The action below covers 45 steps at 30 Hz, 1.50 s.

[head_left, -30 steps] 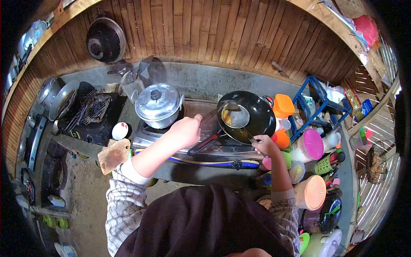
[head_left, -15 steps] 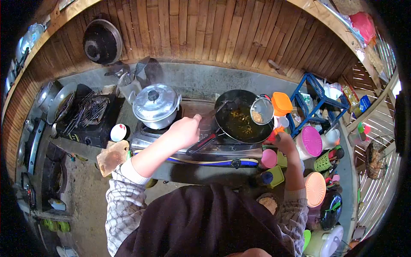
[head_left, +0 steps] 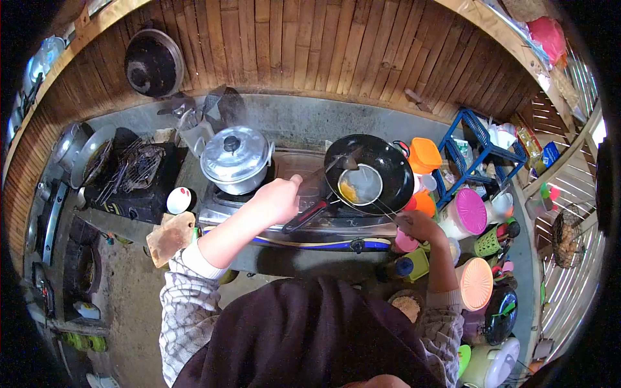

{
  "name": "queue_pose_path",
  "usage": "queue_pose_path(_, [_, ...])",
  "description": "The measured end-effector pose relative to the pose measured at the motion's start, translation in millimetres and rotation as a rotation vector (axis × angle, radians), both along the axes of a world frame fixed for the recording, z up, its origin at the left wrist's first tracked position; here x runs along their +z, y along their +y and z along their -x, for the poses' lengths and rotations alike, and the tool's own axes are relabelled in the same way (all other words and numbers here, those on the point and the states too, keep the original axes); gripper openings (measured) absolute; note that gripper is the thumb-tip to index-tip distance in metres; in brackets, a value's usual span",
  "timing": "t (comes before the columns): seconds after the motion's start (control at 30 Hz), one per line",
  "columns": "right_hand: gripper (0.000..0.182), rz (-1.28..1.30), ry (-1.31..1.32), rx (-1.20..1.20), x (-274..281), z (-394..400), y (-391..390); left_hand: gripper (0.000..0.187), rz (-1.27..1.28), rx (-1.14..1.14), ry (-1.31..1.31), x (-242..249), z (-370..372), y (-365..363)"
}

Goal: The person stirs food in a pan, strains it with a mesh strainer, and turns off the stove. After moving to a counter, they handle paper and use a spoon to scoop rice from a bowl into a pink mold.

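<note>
My left hand (head_left: pixel 278 199) is closed around the handle of a spatula (head_left: pixel 350 160), whose dark blade reaches into the black wok (head_left: pixel 398 165) at the strainer's far rim. In my right hand (head_left: pixel 418 226) is the thin handle of a round wire strainer (head_left: pixel 365 181). The strainer sits low inside the wok, with golden-brown bits (head_left: pixel 348 191) gathered at its left side. The wok rests on the gas stove (head_left: pixel 304 233), its black-and-red handle (head_left: pixel 305 216) pointing toward me at the left.
A lidded aluminium pot (head_left: pixel 234 161) occupies the left burner. An orange container (head_left: pixel 424 155) and a blue rack (head_left: pixel 484 152) stand right of the wok, with a pink-lidded tub (head_left: pixel 470 211) nearer me. A cutting board (head_left: pixel 171 239) lies at the stove's left.
The strainer has moved left and down into the wok, and my right hand has shifted left and nearer me with it. Loose brown bits in the oil are now gathered in the strainer.
</note>
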State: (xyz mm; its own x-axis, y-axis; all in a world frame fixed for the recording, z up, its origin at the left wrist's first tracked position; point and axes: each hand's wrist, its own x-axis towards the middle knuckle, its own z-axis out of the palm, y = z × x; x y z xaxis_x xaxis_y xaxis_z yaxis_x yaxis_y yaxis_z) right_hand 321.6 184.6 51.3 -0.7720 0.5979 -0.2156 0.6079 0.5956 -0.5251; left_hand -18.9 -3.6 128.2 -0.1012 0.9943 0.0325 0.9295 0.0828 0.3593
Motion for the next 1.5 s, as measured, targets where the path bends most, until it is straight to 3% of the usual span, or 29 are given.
queue_pose_path(0.03, [0.021,0.001,0.001,-0.001,3.3,3.9,-1.7,0.035,-0.011,-0.003,0.001,0.0,0.8,-0.5])
queue_pose_path(0.1, [0.021,0.259,0.070,-0.184,12.5,15.1,-6.7,0.036,-0.023,-0.005,0.003,0.6,1.3,-1.8])
queue_pose_path(0.33, [0.020,0.300,0.159,-0.272,9.2,8.1,10.6,0.037,-0.073,0.002,-0.032,1.6,5.2,-6.0])
queue_pose_path(0.4, [0.017,0.000,0.242,-0.006,6.6,-1.9,23.1,0.036,-0.084,-0.001,-0.028,4.2,4.9,-7.5])
queue_pose_path(0.53, [0.014,-0.128,0.067,-0.196,35.1,-15.0,12.7,0.036,-0.044,0.020,-0.035,4.6,5.6,-7.7])
queue_pose_path(0.6, [0.015,-0.419,-0.027,-0.309,39.0,-23.9,9.1,0.036,-0.037,0.018,-0.041,2.5,6.3,-6.7])
queue_pose_path(0.63, [0.015,-0.419,-0.031,-0.310,33.2,-30.5,16.2,0.035,-0.035,0.011,-0.038,1.7,6.4,-6.2])
queue_pose_path(0.7, [0.018,-0.729,-0.170,-0.118,19.6,-41.2,33.2,0.035,-0.032,0.003,-0.037,-1.3,6.6,-5.0])
queue_pose_path(0.73, [0.018,-0.729,-0.172,-0.117,17.7,-44.0,36.8,0.035,-0.056,-0.011,-0.029,-4.4,7.0,-4.2])
queue_pose_path(0.83, [0.021,-0.632,-0.204,-0.079,34.4,-33.8,33.6,0.034,-0.084,-0.024,-0.020,-5.9,6.8,-3.3])
queue_pose_path(0.9, [0.022,-0.125,-0.251,-0.233,82.0,-4.6,1.7,0.034,-0.086,-0.025,-0.020,-5.3,6.5,-2.9])
queue_pose_path(1.0, [0.024,0.076,-0.171,-0.190,58.3,-10.4,15.7,0.035,-0.072,-0.013,-0.018,-1.6,5.9,-3.5])
queue_pose_path(1.1, [0.027,0.085,-0.203,-0.071,50.0,5.8,14.8,0.035,-0.051,0.005,-0.019,0.3,5.9,-4.0])
queue_pose_path(1.33, [0.031,0.298,-0.088,-0.115,44.3,26.3,10.0,0.036,-0.068,0.017,-0.023,-0.5,6.1,-4.0])
queue_pose_path(1.5, [0.013,0.308,0.313,-0.151,-10.9,-15.0,46.3,0.036,-0.079,0.028,-0.022,0.5,6.1,-4.3])
